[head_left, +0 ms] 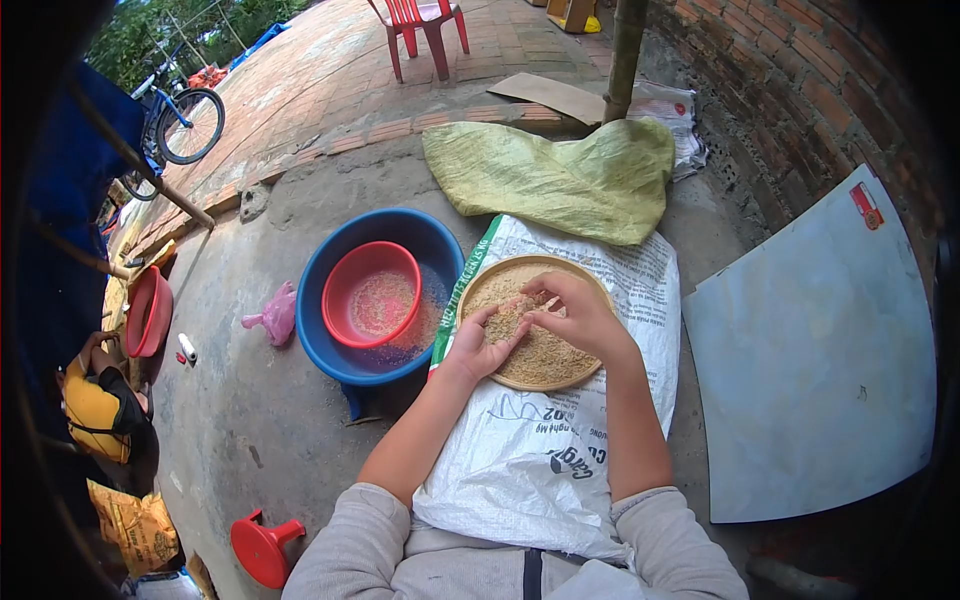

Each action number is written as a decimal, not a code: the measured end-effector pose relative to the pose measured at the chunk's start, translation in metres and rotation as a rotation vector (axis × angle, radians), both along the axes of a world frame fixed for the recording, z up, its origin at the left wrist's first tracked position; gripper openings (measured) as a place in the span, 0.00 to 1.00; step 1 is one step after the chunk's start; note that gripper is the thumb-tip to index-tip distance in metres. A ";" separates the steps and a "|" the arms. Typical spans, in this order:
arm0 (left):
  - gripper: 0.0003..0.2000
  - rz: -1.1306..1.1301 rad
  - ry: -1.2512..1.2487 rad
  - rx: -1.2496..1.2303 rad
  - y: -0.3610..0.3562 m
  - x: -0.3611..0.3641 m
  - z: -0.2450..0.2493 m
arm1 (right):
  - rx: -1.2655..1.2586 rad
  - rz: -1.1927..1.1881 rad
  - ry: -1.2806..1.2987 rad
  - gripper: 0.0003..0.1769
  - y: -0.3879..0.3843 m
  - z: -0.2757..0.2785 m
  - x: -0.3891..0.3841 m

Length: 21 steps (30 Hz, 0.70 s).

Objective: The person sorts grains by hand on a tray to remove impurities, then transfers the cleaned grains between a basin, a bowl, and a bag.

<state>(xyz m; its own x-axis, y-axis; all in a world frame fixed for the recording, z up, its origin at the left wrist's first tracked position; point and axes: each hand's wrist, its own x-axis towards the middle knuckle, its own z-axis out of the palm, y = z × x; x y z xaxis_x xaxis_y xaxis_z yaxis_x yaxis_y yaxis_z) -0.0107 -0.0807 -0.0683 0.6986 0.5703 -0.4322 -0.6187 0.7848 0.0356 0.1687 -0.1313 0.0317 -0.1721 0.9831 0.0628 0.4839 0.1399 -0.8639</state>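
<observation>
A round woven tray (545,384) rests on a white printed sack over my lap, with a layer of tan, rice-like grain (545,358) in it. My left hand (487,345) is over the tray, palm turned up, thumb and fingers apart; a few grains may lie on the palm, too small to be sure. Bent above it is my right hand (578,318), its thumb and fingertips pinched together close to the left fingers. Whatever sits in that pinch is hidden. To the left, a red basin (333,277) with pale grain stands inside a larger blue basin (318,345).
The white sack (500,455) spreads under the tray, with a green woven sack (560,175) beyond. A pale board (810,370) lies at right. On the left are a pink plastic bag (274,314), a red stool (265,550) and another person's arm (97,355).
</observation>
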 end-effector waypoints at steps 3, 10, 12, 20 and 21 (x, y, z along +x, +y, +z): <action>0.19 0.027 0.053 0.013 0.000 0.001 0.001 | 0.115 -0.071 -0.005 0.22 -0.004 0.003 0.005; 0.19 0.001 -0.022 0.008 0.001 0.001 0.000 | -0.252 -0.006 -0.411 0.24 0.008 -0.069 0.032; 0.19 0.009 -0.017 0.003 0.001 0.001 -0.001 | -0.295 0.030 -0.381 0.24 0.012 -0.055 0.027; 0.19 0.014 0.015 0.010 0.001 0.002 -0.001 | 0.185 -0.205 -0.169 0.26 -0.004 -0.014 0.024; 0.19 0.012 0.013 0.011 0.001 0.002 -0.001 | 0.178 -0.263 -0.261 0.25 -0.001 -0.034 0.028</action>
<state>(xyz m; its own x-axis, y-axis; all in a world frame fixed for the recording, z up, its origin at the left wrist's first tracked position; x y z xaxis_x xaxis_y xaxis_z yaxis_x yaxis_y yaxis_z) -0.0085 -0.0796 -0.0696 0.6860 0.5832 -0.4351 -0.6276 0.7768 0.0519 0.1971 -0.1328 -0.0025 0.0511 0.9733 0.2239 0.7232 0.1185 -0.6804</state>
